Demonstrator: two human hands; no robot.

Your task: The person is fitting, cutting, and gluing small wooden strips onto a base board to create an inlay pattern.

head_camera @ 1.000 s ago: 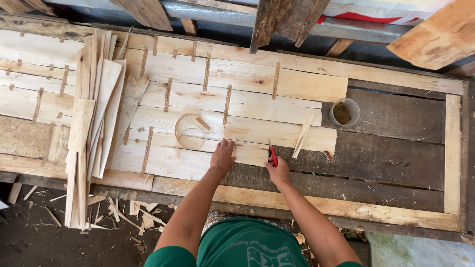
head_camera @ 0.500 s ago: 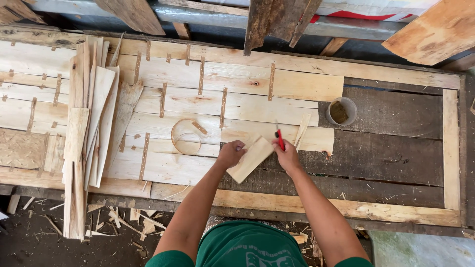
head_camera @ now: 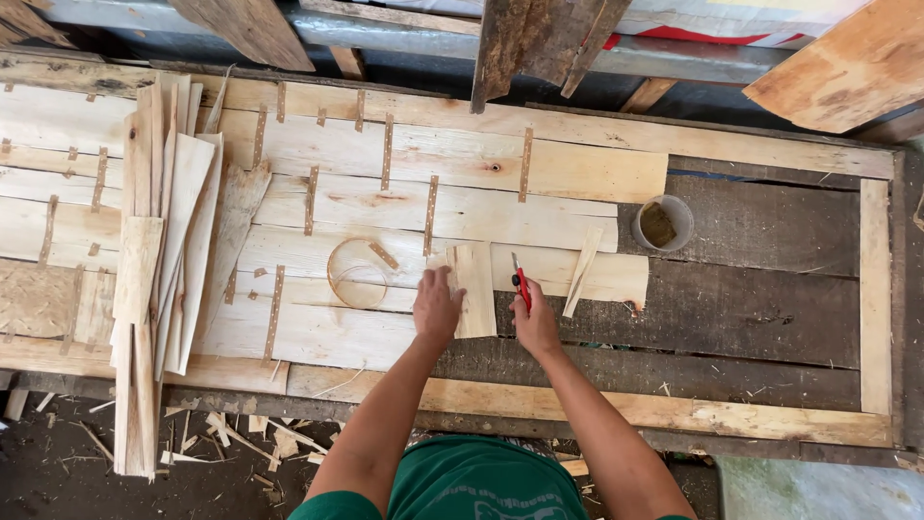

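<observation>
My left hand rests on the left edge of a short pale veneer piece, which stands upright on the wide sheet of joined veneer strips. My right hand is closed around a red-handled tool, held just right of that piece with its tip pointing up. A thin narrow wood strip lies tilted a little further right. A roll of brownish tape lies on the sheet left of my left hand.
A stack of long veneer strips lies at the left. A small round pot stands on the dark board at the right. A pale wooden frame borders the bench. Wood scraps litter the floor.
The veneer piece has been turned from a slant to upright and shifted up onto the sheet. Both hands have risen with it; the right still holds the red tool.
</observation>
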